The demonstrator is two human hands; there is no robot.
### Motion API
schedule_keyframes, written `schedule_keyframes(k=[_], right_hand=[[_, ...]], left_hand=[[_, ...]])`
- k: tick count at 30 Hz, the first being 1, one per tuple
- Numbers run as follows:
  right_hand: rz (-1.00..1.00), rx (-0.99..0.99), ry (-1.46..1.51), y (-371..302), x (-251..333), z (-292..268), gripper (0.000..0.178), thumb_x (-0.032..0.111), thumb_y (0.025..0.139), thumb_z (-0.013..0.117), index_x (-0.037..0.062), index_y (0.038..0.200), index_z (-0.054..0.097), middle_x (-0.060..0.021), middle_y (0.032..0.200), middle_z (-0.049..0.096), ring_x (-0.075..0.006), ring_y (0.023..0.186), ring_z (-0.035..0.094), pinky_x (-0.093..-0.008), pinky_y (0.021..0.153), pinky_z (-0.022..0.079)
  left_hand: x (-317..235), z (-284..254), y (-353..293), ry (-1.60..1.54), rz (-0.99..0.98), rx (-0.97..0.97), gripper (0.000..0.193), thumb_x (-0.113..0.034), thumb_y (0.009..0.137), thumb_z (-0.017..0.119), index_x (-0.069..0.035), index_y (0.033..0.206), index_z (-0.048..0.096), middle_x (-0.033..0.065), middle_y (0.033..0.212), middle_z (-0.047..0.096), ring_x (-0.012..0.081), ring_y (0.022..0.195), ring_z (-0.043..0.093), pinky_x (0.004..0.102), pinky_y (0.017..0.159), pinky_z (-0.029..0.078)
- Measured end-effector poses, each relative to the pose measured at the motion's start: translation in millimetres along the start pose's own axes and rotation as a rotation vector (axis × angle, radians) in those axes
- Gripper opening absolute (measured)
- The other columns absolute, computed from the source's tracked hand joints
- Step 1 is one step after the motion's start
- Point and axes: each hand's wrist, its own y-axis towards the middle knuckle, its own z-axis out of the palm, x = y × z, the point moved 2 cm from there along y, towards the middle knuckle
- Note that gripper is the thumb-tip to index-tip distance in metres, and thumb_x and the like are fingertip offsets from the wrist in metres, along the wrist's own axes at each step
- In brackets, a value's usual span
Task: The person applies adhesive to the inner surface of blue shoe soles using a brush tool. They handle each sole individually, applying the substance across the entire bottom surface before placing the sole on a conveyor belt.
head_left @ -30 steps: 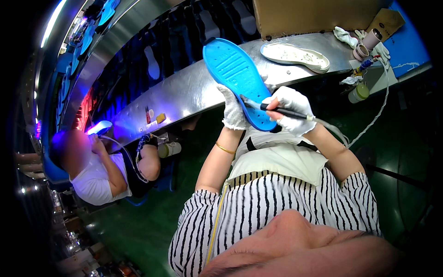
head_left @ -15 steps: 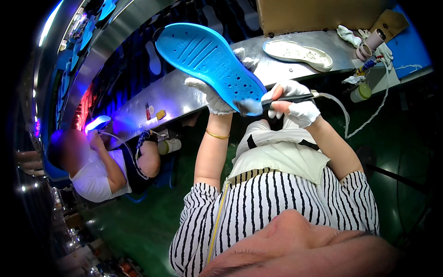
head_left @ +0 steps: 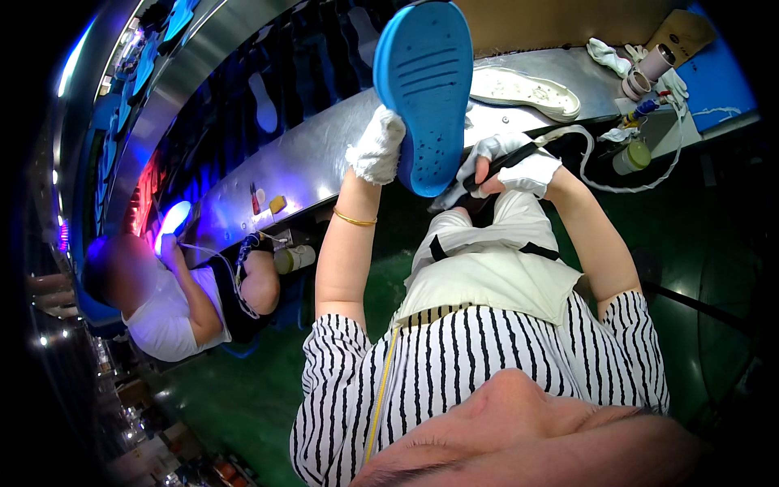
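My left hand (head_left: pixel 376 148), in a white glove, grips the edge of a blue shoe sole (head_left: pixel 434 77). The sole stands nearly upright, its grooved and pitted face towards me; most of my left fingers are hidden behind it. In my right hand (head_left: pixel 519 172), gloved with bare fingertips, is a black-handled brush (head_left: pixel 513 156) fed by a white hose (head_left: pixel 586 154). Its grey bristles lie low, beside the sole's heel end; whether they touch it I cannot tell. Behind, a white shoe sole (head_left: pixel 531 93) rests on the metal ledge (head_left: pixel 312 162).
A co-worker (head_left: pixel 174 312) sits at the left, holding a brightly lit sole (head_left: pixel 172 223). Pinkish cups (head_left: pixel 656 61) and white gloves (head_left: pixel 607 57) lie at the ledge's right end, above a green-lidded jar (head_left: pixel 633 158). A yellow block (head_left: pixel 278 204) sits on the ledge.
The blue sole has swung more upright and shifted right, partly covering the white sole. My right hand and the brush have turned, and the bristles have moved off the sole's face to below its heel.
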Motion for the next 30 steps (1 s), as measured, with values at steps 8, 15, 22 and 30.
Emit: schedule_keyframes(k=[8, 15, 22, 30], right_hand=[[-0.322, -0.066, -0.354, 9.2, 7.9, 13.1, 0.011, -0.003, 0.062, 0.065, 0.0042, 0.069, 0.062, -0.0075, 0.076, 0.062, -0.0184, 0.076, 0.06, -0.0301, 0.067, 0.049], [-0.193, -0.111, -0.14, 11.8, 7.0, 2.2, 0.012, -0.007, 0.07, 0.061, 0.0032, 0.077, 0.061, -0.0051, 0.079, 0.061, -0.0123, 0.073, 0.058, -0.0244, 0.066, 0.049], [-0.143, -0.062, -0.096, 16.2, 14.0, -4.7, 0.012, -0.005, 0.069, 0.057, 0.0038, 0.075, 0.06, -0.0026, 0.072, 0.059, -0.0117, 0.069, 0.056, -0.024, 0.063, 0.047], [-0.281, -0.067, -0.436, 9.5, 20.0, -20.5, 0.008, -0.001, 0.067, 0.06, 0.0038, 0.074, 0.059, -0.0048, 0.074, 0.059, -0.0157, 0.074, 0.058, -0.0279, 0.067, 0.047]], left_hand=[[2.4, -4.0, 20.5, 0.035, -0.364, -0.205, 0.066, -0.05, 0.081, 0.064, -0.001, 0.123, 0.05, 0.0108, 0.111, 0.058, 0.0161, 0.092, 0.058, 0.0307, 0.082, 0.05], [0.3, -3.7, 30.0, 0.064, -0.477, -0.283, 0.064, -0.054, 0.082, 0.059, -0.004, 0.122, 0.053, 0.0103, 0.105, 0.06, 0.016, 0.087, 0.058, 0.0296, 0.078, 0.05], [-9.0, -3.9, 26.9, 0.132, -0.502, -0.292, 0.069, -0.057, 0.081, 0.06, -0.003, 0.123, 0.052, 0.0115, 0.101, 0.061, 0.0155, 0.085, 0.059, 0.0291, 0.076, 0.051], [-22.7, -17.6, 22.2, -0.002, -0.273, -0.326, 0.062, -0.057, 0.082, 0.057, -0.004, 0.114, 0.053, 0.0066, 0.092, 0.061, 0.0151, 0.078, 0.06, 0.0282, 0.068, 0.054]])
